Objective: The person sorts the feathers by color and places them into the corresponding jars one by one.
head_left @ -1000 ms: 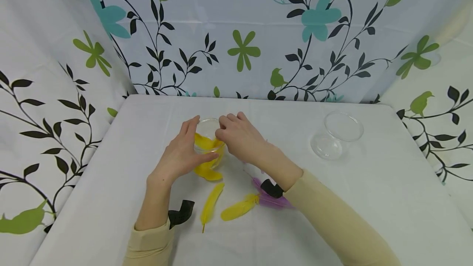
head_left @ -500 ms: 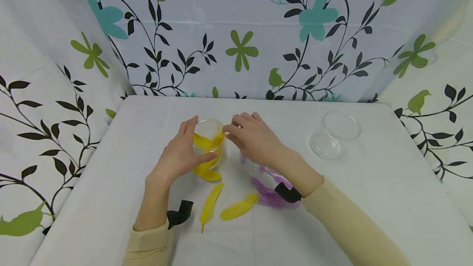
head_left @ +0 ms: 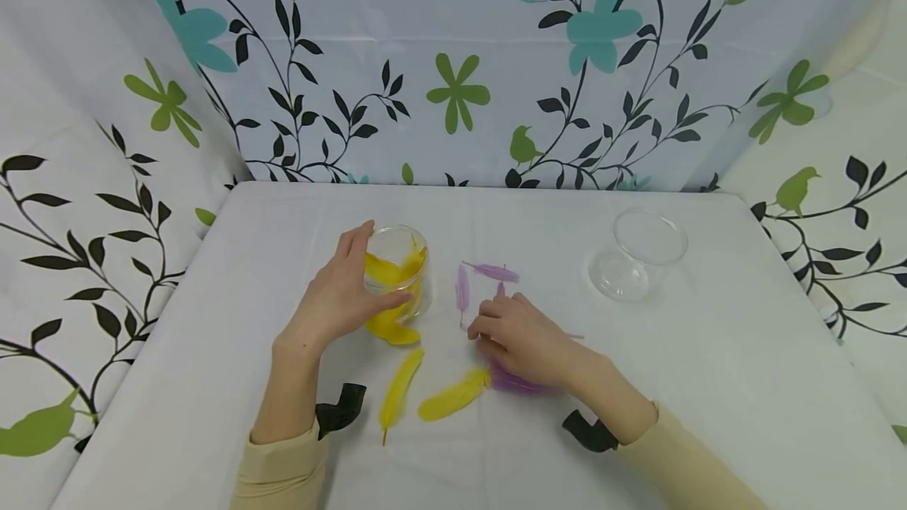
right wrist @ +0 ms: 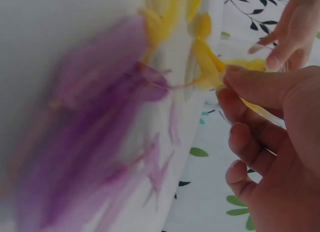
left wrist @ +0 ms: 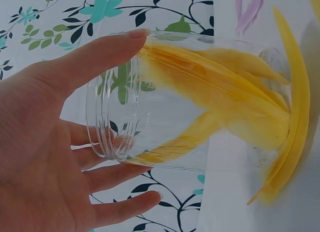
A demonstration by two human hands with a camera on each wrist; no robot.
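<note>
Left hand point(head_left: 340, 297) grips the clear cup point(head_left: 397, 267) stuffed with yellow feathers point(head_left: 391, 270). Right hand point(head_left: 520, 337), fingers curled, rests on the purple feathers point(head_left: 513, 380); whether it grasps any, I cannot tell.

The white table point(head_left: 744, 352) lies bare on its right near part and along the far edge. An empty clear cup point(head_left: 641, 264) stands far right, well apart from everything else. Mid-table is crowded: the left hand point(head_left: 336, 301) holds a clear jar point(head_left: 398, 270), purple feathers point(head_left: 489, 274) lie just right of it, and yellow feathers point(head_left: 432, 400) lie near. The right hand point(head_left: 520, 337) covers more purple feathers. Patterned curtains point(head_left: 453, 61) wall off left, far and right.
</note>
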